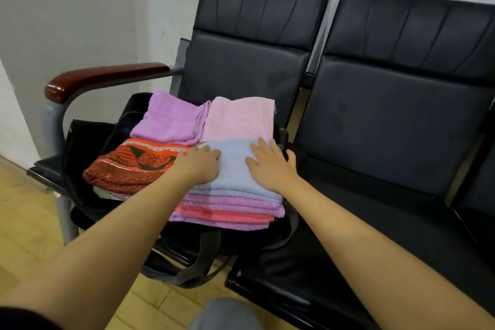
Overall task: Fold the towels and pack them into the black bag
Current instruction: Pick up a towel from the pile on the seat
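2 hands are pressing flat on 1 folded blue towel (235,166): the left hand (199,162) and the right hand (269,162), each grip spread wide, clasping nothing. It is topping a stack of pink and purple towels (227,209) lying on the black bag (88,139) on the bench (375,209). 3 more folded towels are lying beside it: 1 purple (171,120), 1 pale pink (237,118), 1 orange (134,163).

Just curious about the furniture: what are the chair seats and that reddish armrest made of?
Chair seats: probably black faux leather, smooth with a faint sheen and stitched panels. Armrest: looks like varnished dark red wood, glossy highlights, on a grey painted metal tube.
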A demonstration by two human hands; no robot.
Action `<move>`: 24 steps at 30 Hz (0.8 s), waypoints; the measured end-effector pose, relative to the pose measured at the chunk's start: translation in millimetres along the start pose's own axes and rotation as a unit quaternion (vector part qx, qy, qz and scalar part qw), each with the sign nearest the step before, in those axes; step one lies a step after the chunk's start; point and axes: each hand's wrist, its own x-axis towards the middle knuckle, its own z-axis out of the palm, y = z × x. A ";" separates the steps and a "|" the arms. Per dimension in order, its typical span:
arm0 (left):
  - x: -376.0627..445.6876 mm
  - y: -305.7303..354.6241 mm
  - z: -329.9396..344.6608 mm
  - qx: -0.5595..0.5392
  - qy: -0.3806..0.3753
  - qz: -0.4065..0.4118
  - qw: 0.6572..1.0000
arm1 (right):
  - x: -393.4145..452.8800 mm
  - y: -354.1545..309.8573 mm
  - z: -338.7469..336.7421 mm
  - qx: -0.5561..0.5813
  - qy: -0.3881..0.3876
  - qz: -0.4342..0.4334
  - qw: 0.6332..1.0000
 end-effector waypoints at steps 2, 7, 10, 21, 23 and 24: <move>-3.3 0.3 -1.0 -0.002 0.016 -0.013 1.000 | 1.6 1.6 2.1 0.025 -0.043 0.021 0.999; -17.2 14.5 -9.5 -0.101 0.144 -0.049 0.983 | -10.0 7.1 -6.5 0.148 0.074 0.038 0.985; -23.2 36.3 -19.8 -0.163 0.194 -0.037 0.967 | -27.7 22.8 -12.6 0.197 0.139 0.041 0.970; -42.1 217.7 -16.9 -0.249 0.169 0.182 0.936 | -132.2 174.8 -30.6 0.291 0.261 0.151 0.908; -46.3 260.6 -9.9 -0.252 0.139 0.223 0.931 | -160.7 212.2 -30.4 0.297 0.279 0.192 0.893; -48.3 282.5 -6.0 -0.253 0.129 0.244 0.927 | -175.4 231.2 -30.0 0.300 0.289 0.214 0.884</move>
